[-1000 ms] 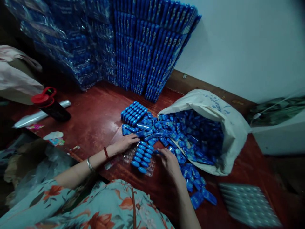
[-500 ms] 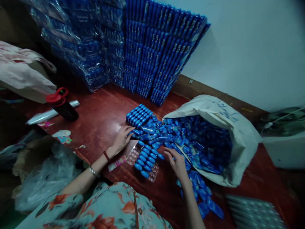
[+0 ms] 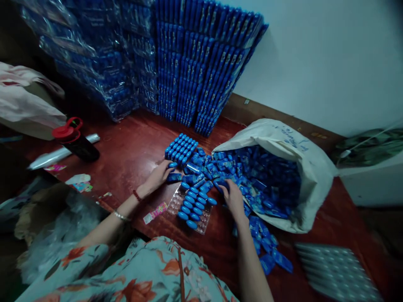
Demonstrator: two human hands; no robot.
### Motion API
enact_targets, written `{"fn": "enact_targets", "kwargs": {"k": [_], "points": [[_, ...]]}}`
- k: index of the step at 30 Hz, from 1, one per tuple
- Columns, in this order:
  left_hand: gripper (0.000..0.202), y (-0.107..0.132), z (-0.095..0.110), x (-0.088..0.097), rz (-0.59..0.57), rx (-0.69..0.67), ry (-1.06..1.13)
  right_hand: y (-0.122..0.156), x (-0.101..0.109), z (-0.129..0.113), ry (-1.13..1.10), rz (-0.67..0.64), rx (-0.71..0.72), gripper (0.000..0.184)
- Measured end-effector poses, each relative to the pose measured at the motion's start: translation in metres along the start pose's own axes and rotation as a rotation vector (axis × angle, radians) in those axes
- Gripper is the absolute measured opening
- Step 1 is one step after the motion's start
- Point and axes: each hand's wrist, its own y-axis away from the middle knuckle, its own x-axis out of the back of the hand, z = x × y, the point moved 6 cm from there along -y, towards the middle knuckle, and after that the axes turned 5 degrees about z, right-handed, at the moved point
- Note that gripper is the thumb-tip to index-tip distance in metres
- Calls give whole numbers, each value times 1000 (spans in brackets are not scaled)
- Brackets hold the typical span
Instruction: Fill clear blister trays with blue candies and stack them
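A clear plastic tray (image 3: 176,202) lies on the red-brown table (image 3: 126,155) in front of me, partly filled with rows of small blue capsule-shaped items (image 3: 192,204). My left hand (image 3: 157,176) reaches to the near edge of the loose blue pile and pinches a small blue item (image 3: 173,165). My right hand (image 3: 233,197) rests on the pile of loose blue packets (image 3: 208,167), fingers curled round one of them. A filled tray of blue items (image 3: 180,148) sits just beyond the pile.
A white sack (image 3: 283,142) lies open at the right, spilling blue packets. Wrapped stacks of blue packs (image 3: 195,63) stand against the wall. A dark bottle with a red lid (image 3: 71,138) stands at the left. Empty clear trays (image 3: 336,272) lie at the lower right.
My left hand moved up from the tray's edge to the pile and closed on a blue item. My right hand shifted forward from the tray's right side onto the loose packets.
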Motion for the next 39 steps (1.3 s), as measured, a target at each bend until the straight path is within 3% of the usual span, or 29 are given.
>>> {"fn": "enact_targets", "kwargs": {"k": [2,4,7,9,14,19,23,30,36,39], "points": [[27,24,-3,18,127,116,204,30,17,14,-155,9,-77,34],[28,49,3,18,115,173,302,58,27,17,-244,-109,-90,35],[22,71,21,-1,23,82,333,84,31,3,-295,-292,-112,31],[20,73,31,-15,5,-37,320,87,28,-13,-299,-315,-96,28],[24,62,28,-38,-18,-243,171,76,11,-34,-289,-64,-14,25],[32,65,27,-37,-123,-454,-126,91,1,-29,-287,162,56,22],[32,63,33,-36,-241,-474,-171,103,1,-31,-264,233,164,23],[38,46,35,-21,-367,-326,47,97,3,-48,71,-24,306,36],[27,59,52,-30,-441,-411,-236,72,-7,-79,382,-400,410,29],[24,62,64,-42,-450,-466,-401,64,-9,-86,433,-490,392,26]]}}
